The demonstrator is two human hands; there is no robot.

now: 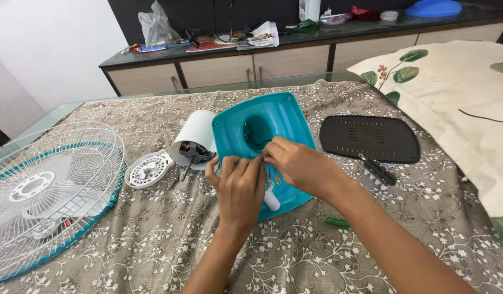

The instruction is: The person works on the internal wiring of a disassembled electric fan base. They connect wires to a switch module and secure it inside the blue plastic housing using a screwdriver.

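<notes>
Head view looking down, showing left hand (239,188) and right hand (300,166), grip of each pinching small wiring on teal fan base housing (262,128) lying mid-worktop beside white motor (196,140); worth steadying housing, teasing wires gently.

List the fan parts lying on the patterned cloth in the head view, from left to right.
Wire fan guard → round white vented disc → white motor → teal base shell → black base plate.
</notes>
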